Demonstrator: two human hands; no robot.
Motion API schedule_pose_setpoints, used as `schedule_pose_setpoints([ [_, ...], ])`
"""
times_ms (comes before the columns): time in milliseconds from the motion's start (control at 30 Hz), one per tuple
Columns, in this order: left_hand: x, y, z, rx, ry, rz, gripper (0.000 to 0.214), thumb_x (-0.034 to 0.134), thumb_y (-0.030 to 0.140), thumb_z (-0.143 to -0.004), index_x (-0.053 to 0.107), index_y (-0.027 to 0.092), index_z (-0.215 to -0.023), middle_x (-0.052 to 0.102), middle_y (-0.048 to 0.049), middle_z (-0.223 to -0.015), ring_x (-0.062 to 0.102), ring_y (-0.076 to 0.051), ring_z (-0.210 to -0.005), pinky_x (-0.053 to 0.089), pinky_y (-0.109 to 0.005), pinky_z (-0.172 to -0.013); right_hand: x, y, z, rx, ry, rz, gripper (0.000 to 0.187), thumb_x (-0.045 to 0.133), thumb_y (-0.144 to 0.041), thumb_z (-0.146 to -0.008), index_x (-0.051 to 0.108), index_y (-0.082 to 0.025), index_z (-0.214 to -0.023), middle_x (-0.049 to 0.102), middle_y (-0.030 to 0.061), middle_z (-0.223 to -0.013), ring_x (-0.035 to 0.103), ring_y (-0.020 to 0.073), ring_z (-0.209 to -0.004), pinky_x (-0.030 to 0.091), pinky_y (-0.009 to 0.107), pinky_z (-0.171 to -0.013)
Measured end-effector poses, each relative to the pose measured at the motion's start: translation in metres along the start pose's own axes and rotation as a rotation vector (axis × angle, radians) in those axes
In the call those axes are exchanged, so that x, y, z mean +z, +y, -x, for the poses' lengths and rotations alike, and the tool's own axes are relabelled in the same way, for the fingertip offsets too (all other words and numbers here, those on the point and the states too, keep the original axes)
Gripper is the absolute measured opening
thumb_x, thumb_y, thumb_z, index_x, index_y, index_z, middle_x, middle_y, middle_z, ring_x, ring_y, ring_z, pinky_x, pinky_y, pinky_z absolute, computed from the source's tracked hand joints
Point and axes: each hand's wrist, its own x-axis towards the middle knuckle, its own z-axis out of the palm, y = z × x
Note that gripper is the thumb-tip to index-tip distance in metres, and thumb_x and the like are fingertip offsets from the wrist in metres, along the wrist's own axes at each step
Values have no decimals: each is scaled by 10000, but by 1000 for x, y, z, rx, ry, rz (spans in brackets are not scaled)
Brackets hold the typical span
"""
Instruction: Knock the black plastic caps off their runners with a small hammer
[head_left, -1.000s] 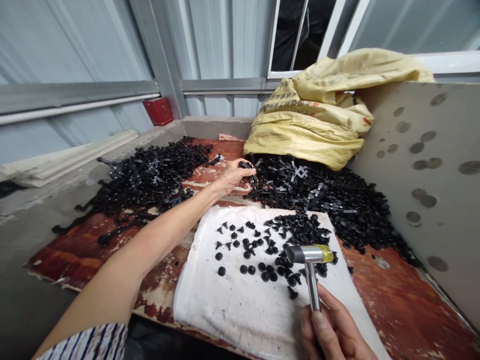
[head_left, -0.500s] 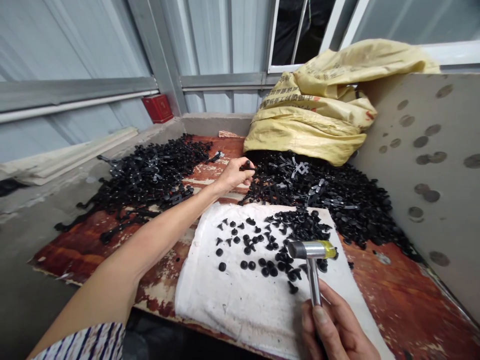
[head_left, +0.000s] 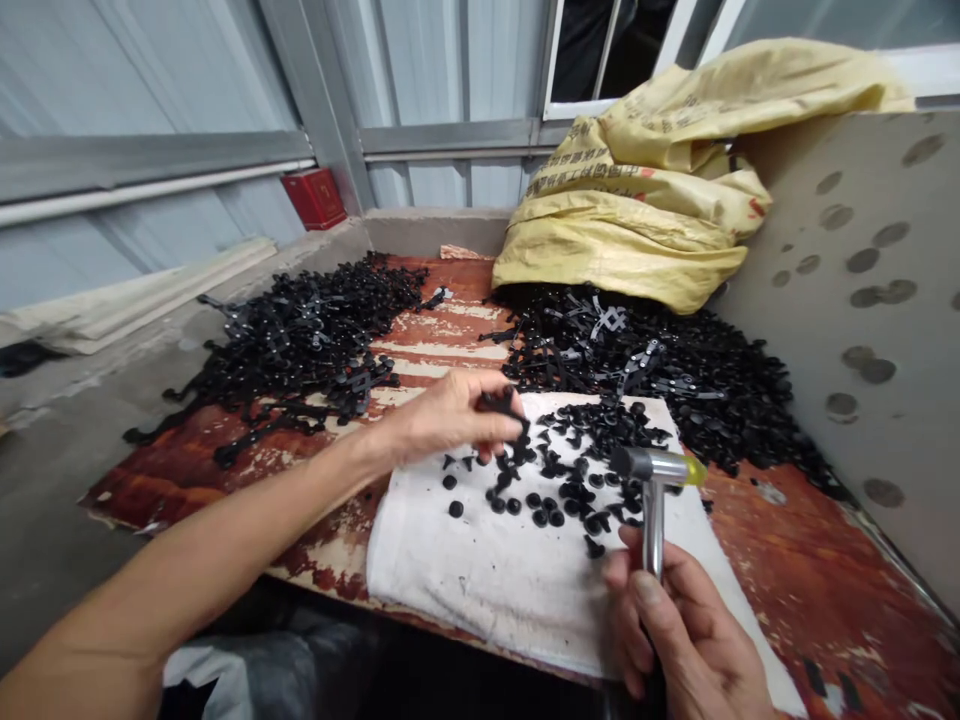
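My left hand (head_left: 457, 415) is closed on a black jointed linkage (head_left: 501, 403), held just above the far left part of a white cloth (head_left: 480, 580). The linkage is partly hidden by my fingers and blurred. Below and beside it, many small black round-headed pegs (head_left: 540, 517) lie scattered on the cloth, some standing heads down. My right hand (head_left: 690, 620) grips a small two-faced mallet (head_left: 654, 520) by its handle at the cloth's right side. The mallet's head has one black face and one yellow face, and hangs over the pegs.
A heap of black linkages (head_left: 300, 330) covers the left of the worn red board (head_left: 810, 540). Another black heap (head_left: 720, 390) spills from a yellow woven sack (head_left: 630, 240). A spotted pale panel (head_left: 847, 290) stands at the right. A red box (head_left: 313, 198) sits in the far corner.
My left hand has come back from the right-hand heap toward me, over the cloth, with the linkage in it. My right hand still holds the mallet, little moved. The view has shifted slightly.
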Motion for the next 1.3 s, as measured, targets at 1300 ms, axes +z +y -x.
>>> schedule_pose_setpoints([
  [1300, 5, -60, 111, -434, 142, 284, 425, 773, 516, -665, 593, 133, -705, 627, -5, -593, 499, -62, -409, 315, -162, -350, 17, 23, 25, 45, -131, 156, 366, 722, -507, -789, 601, -210, -966, 579, -37, -670, 400, 60, -418, 350, 173, -350],
])
